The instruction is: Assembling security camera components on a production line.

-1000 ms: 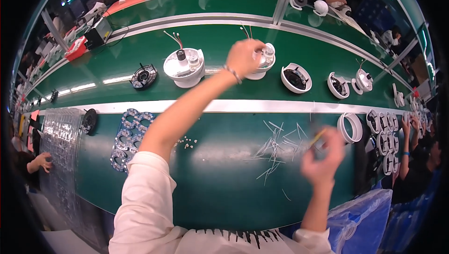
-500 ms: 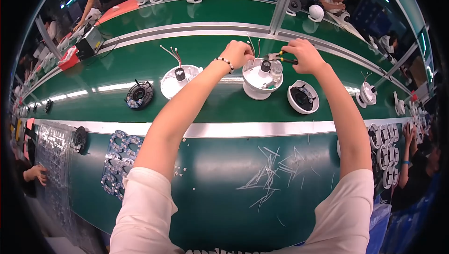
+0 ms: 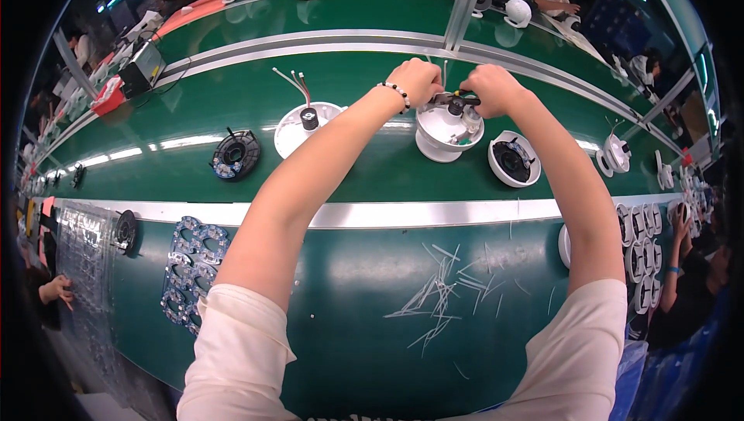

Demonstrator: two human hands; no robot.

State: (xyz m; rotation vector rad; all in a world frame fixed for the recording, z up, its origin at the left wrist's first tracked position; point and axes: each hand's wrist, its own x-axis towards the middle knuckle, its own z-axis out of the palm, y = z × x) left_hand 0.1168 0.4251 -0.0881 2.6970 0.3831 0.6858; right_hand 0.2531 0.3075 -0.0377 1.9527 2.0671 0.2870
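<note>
A white round housing (image 3: pixel 440 140) with a black cylinder in its middle stands on the green line. At its far rim my left hand (image 3: pixel 417 82) is closed, its fingertips pinched together; what is between them is hidden. Thin wires (image 3: pixel 445 72) rise beside those fingers. My right hand (image 3: pixel 494 91) grips a pair of cutting pliers (image 3: pixel 463 98) with black and yellow handles. The jaws reach over the housing, close to my left fingertips. To the right lies a white ring-shaped part with a black centre (image 3: pixel 514 160). A similar white housing (image 3: pixel 292 132) with upright wires stands to the left.
A black round part (image 3: pixel 234 156) lies farther left. Nearer are blue circuit boards (image 3: pixel 186 270) and scattered thin white strips (image 3: pixel 438 289). White rings (image 3: pixel 638 254) stand in rows at right. A metal rail (image 3: pixel 372 215) crosses in front; a post (image 3: pixel 466 6) rises behind. Co-workers sit around.
My right hand has brought the pliers left, over the housing and closer to my left hand. The view has shifted a little, and the housing now appears slightly farther right.
</note>
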